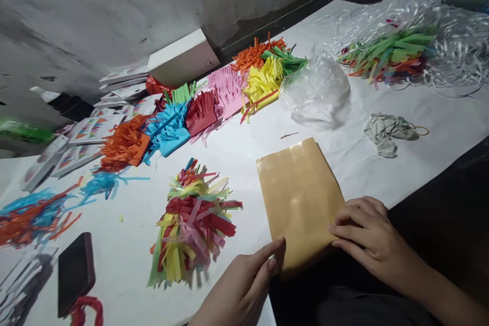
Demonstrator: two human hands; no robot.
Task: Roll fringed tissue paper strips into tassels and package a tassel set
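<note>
One brown envelope (300,198), front and centre-right in the lower half of the frame, and both hands are on it! Smooth, tan and rectangular, it's catching a soft shine along its top edge, its lower end hanging over the dark gap at the table's edge. Left hand (244,285) grips the lower left side with thumb and forefinger; right hand (376,239) pinches the right side, fingers curled.

Now the count: one multicoloured paper tassel pile (196,221) just left of centre; one phone (75,272) at lower left, with one red strap (88,304). One clear plastic bag (315,89), upper right of centre, and one crumpled grey cloth (391,133) with a single yellowish ring (422,131). Fringed paper bundles (170,127) run up the upper middle in orange, blue, pink, yellow and more, overlapping too much for a sure tally. One long white box (181,58) sits behind them, several printed boxes (97,130) to its left, and a tangle of clear strips (458,25) fills the upper right.

Underneath, a white-covered table (126,244) cuts diagonally across; behind it, a scuffed grey wall (114,10), dark-stained near its base.
</note>
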